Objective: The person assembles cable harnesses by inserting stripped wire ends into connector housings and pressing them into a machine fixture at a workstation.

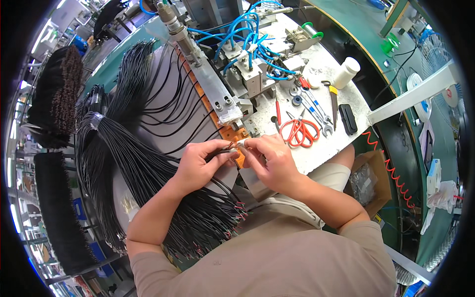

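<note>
My left hand pinches a black cable close to its end, just in front of the orange fixture. Against it, my right hand has thumb and forefinger closed at the cable's tip; the fine wires there are mostly hidden by the fingers. Something white shows at the fingertips, too small to make out. Several single black cables run from the orange rail toward the left. A thick tied bundle of black cables lies beside and under my left forearm, its ends with reddish wire tips spreading near my body.
A metal machine with blue air tubes stands beyond my hands. On the white plate lie red-handled scissors, wrenches, a yellow-handled tool, a black case and a white bottle. A cardboard box is at right.
</note>
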